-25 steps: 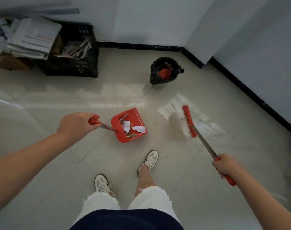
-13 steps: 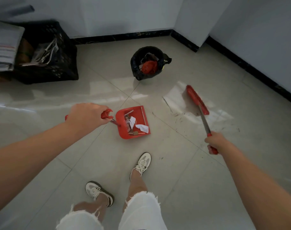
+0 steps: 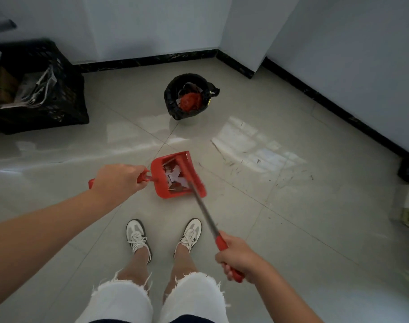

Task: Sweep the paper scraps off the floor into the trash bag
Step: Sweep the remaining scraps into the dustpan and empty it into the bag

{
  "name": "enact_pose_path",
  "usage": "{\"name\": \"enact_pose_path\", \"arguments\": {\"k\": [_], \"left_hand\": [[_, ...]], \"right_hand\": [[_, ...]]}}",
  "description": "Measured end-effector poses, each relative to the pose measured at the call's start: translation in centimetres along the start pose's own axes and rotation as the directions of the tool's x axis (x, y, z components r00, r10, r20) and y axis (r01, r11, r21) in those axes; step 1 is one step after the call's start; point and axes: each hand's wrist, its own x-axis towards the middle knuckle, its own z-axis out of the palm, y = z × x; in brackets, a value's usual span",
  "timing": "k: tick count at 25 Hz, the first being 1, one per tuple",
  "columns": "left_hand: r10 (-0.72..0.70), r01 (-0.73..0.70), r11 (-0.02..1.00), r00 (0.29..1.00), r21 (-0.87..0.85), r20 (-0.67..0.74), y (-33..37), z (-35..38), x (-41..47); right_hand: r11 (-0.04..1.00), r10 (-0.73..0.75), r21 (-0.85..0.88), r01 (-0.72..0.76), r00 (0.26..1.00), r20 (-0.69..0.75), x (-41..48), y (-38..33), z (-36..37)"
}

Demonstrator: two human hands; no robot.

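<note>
Fingers of the left hand (image 3: 119,180) are wrapped fully around the red handle of the dustpan (image 3: 162,183), which protrudes from both sides of the fist. Fingers of the right hand (image 3: 239,261) are likewise closed tight around the red grip at the near end of the broom (image 3: 204,209).

Dustpan: red, positioned at centre of the scene, just beyond the person's shoes (image 3: 138,238). Whether it rests on the tiled floor (image 3: 292,217) or is held slightly above it cannot be determined.

Paper scraps (image 3: 175,180): white pieces lie inside the pan, together with some darker debris. The broom's red head sits across the right-hand edge of the pan, partly covering its contents; its metal shaft runs diagonally from there down to the right hand.

Trash bag (image 3: 173,106): black, open-topped, standing on the floor farther away, beyond the pan and slightly right, well apart from it. Red material and some pale pieces are visible inside.

Floor: fine dark specks and streaks remain on the tiles to the right of the pan, near a bright reflection.

Other items: a black plastic crate (image 3: 59,99) holding papers stands at far left against the wall (image 3: 152,26). A pale object is partly visible at the right edge; its nature cannot be determined.
</note>
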Motion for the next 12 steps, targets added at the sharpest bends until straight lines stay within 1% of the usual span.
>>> {"name": "enact_pose_path", "arguments": {"k": [3,6,7,9,11,12], "left_hand": [[-0.007,0.007,1.000,1.000,0.006,0.023,-0.6,0.2,0.0],[-0.006,0.006,1.000,1.000,0.008,0.026,-1.4,-0.3,0.2],[-0.007,0.007,1.000,1.000,0.008,0.022,-1.7,-0.6,0.1],[-0.001,0.001,1.000,1.000,-0.004,-0.012,-2.3,-1.1,-0.2],[0.043,-0.043,0.999,0.998,0.003,-0.050,-2.6,-1.7,0.0],[0.078,-0.077,0.997,0.996,0.021,-0.047,-2.5,-2.0,0.4]], "right_hand": [[0.975,-0.011,0.222,-0.001,0.998,0.056,-2.4,-1.2,-1.4],[0.901,-0.014,0.434,-0.010,0.998,0.053,-6.2,-0.2,-4.7],[0.884,-0.008,0.467,-0.004,1.000,0.023,-7.4,0.6,-5.6],[0.879,0.004,0.476,0.023,0.998,-0.056,-9.5,2.5,-6.4],[0.886,0.013,0.460,0.052,0.990,-0.137,-10.5,4.6,-6.6],[0.877,0.024,0.476,0.065,0.984,-0.179,-10.6,5.5,-6.7]]}}
